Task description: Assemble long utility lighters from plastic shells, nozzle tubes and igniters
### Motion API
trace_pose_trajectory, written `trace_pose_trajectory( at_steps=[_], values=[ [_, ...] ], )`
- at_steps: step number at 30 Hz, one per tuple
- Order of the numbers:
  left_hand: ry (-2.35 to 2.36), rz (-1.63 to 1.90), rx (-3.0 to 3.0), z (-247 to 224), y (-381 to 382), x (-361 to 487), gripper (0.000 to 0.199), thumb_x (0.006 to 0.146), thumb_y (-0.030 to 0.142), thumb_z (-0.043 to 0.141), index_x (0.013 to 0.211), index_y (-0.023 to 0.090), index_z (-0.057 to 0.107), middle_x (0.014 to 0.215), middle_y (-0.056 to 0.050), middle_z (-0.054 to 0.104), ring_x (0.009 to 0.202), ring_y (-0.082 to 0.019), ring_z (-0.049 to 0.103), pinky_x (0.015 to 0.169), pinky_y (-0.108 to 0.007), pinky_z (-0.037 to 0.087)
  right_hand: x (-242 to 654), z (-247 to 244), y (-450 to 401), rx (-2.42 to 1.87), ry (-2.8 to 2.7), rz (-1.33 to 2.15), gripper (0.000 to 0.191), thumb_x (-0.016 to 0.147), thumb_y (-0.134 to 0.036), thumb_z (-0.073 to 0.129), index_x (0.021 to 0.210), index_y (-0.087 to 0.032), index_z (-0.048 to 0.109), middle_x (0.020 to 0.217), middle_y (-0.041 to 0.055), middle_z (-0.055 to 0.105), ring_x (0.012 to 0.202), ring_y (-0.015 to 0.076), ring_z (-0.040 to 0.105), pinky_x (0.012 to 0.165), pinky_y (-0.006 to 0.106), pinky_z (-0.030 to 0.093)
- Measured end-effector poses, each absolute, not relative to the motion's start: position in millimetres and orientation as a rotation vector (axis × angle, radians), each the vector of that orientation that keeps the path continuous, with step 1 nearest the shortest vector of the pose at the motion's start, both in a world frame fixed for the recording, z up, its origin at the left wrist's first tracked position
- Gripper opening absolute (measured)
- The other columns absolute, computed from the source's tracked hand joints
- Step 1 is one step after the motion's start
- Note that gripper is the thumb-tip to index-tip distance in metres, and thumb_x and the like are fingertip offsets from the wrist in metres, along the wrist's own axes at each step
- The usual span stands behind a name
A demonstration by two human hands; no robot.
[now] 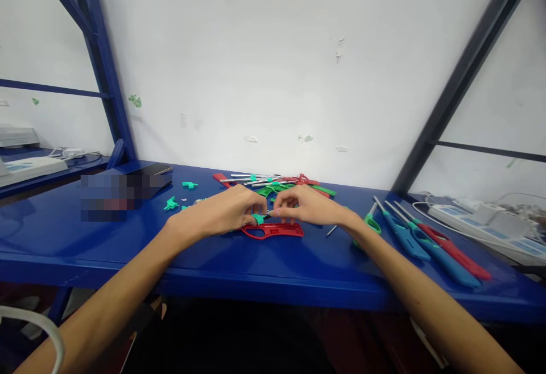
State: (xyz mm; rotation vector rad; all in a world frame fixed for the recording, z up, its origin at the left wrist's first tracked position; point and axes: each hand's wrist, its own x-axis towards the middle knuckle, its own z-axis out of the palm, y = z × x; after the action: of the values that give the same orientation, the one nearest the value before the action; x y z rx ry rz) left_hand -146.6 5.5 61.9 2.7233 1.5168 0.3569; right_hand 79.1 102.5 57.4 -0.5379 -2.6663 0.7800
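Near the centre of the frame, one red shell (281, 229) is laid on the blue table (205, 260), just below both hands. Its long axis is set left to right, with the looped end pointed left and the narrow, straight end right. One green piece (258, 219) is pinched between the closed thumb and fingers of the left hand (232, 209). The thumb and forefinger of the right hand (305, 206) are brought nearly together beside a small dark part (267, 215); whether it is gripped cannot be told. At the right of the frame, two blue lighters (403, 236), one red lighter (452, 249) and one green lighter (372, 224), partly hidden by the right wrist, can be counted. One metal pin (331, 230) is seen nearby. Behind the hands, rods and shells are heaped in a pile (294, 181), too tangled to be counted.
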Motion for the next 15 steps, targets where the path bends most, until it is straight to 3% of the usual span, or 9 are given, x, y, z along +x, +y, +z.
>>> trace_pose_trajectory(
  at_steps=[8, 15],
  values=[
    [1.546, 0.374, 2.732, 59.0, 8.0, -146.4, 0.024, 0.102, 0.035, 0.065, 0.089, 0.014, 0.066, 0.074, 0.003, 0.062, 0.063, -0.011, 0.059, 0.063, -0.027, 0.053, 79.3, 55.8, 103.4, -0.511, -2.658, 0.883, 0.032, 0.093, -0.052, 0.072, 0.089, -0.02, 0.073, 0.073, 0.001, 0.072, 0.063, 0.0153, 0.067, 0.061, 0.028, 0.051],
    [1.526, 0.327, 2.779, 55.3, 9.8, -143.5, 0.025, 0.101, 0.034, 0.066, 0.086, 0.014, 0.066, 0.074, 0.003, 0.063, 0.065, -0.012, 0.061, 0.067, -0.028, 0.055, 78.5, 53.4, 106.1, -0.469, -2.649, 0.931, 0.031, 0.091, -0.051, 0.075, 0.09, -0.02, 0.073, 0.077, 0.0015, 0.074, 0.066, 0.0158, 0.067, 0.062, 0.029, 0.051]
  ],
)
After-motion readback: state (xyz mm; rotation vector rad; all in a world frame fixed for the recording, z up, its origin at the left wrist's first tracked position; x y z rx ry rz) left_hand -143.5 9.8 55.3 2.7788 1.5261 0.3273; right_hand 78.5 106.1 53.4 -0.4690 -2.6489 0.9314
